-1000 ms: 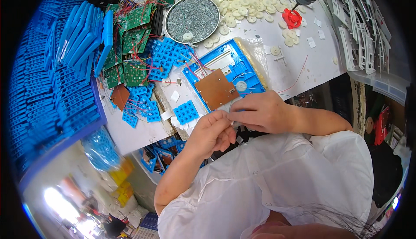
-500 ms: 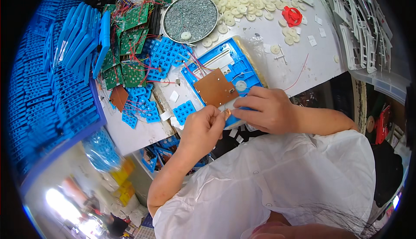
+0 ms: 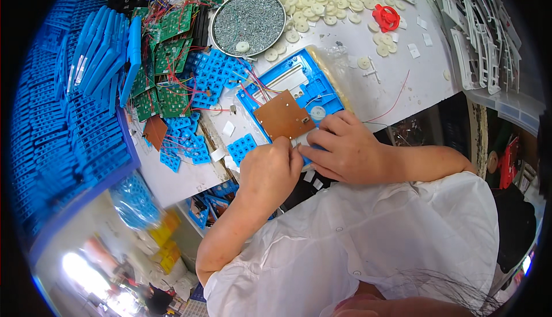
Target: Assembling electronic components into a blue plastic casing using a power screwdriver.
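A blue plastic housing (image 3: 319,90) lies tilted at the table's front edge, with a brown circuit board (image 3: 283,115) over its near left part. A white disc (image 3: 317,113) sits inside it, beside the board. My left hand (image 3: 269,166) is closed at the board's near corner, thumb against curled fingers; whatever it pinches is hidden. Close by on the right, my right hand (image 3: 345,150) bends its fingers inward over the housing's near end, fingertips almost meeting the left thumb. Anything between those fingertips is too small to name.
Left of the housing lie blue keypad pieces (image 3: 242,146) and wired green circuit boards (image 3: 175,58). Behind stands a round tray of screws (image 3: 248,22), beside many cream discs (image 3: 322,0) and a red plastic ring (image 3: 386,18). Stacked blue housings (image 3: 86,115) fill the far left.
My left hand has turned its back upward, and a small copper-coloured piece seen between the fingers is now hidden. My right hand has shifted slightly. The dark tool tip at the top has risen.
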Tool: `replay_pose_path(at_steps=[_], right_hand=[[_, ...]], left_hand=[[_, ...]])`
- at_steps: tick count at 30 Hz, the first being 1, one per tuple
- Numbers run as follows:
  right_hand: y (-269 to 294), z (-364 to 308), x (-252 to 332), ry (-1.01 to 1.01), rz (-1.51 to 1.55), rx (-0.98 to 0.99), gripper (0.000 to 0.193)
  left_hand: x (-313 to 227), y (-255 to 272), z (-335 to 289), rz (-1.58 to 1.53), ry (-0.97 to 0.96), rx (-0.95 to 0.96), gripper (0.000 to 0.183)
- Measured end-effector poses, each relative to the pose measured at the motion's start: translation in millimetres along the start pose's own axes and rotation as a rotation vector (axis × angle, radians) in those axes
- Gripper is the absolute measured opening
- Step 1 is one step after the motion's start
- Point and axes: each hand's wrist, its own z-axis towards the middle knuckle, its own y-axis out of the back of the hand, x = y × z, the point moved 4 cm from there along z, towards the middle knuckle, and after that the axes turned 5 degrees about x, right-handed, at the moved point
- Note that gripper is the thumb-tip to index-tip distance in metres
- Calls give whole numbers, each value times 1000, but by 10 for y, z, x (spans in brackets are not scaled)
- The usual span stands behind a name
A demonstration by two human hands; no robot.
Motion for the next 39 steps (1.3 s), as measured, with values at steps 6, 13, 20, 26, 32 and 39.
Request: replay_pose_path(at_steps=[6, 13, 20, 26, 32, 39], right_hand=[[-32, 8, -16, -12, -4, 4, 36], [-48, 10, -2, -32, -18, 17, 40], [-86, -38, 122, -69, -129, 102, 53], [-8, -1, 118, -22, -102, 117, 48], [-11, -3, 147, -32, -130, 152, 54], [-20, 18, 151, 55, -210, 192, 46]], left_hand=[[-13, 6, 12, 63, 5, -20, 24], [-28, 13, 9, 65, 2, -40, 23], [117, 41, -102, -221, 20, -38, 20], [159, -31, -189, -298, 115, -73, 12], [135, -54, -239, -272, 51, -201, 10], [583, -91, -653, -885, 130, -349, 5]])
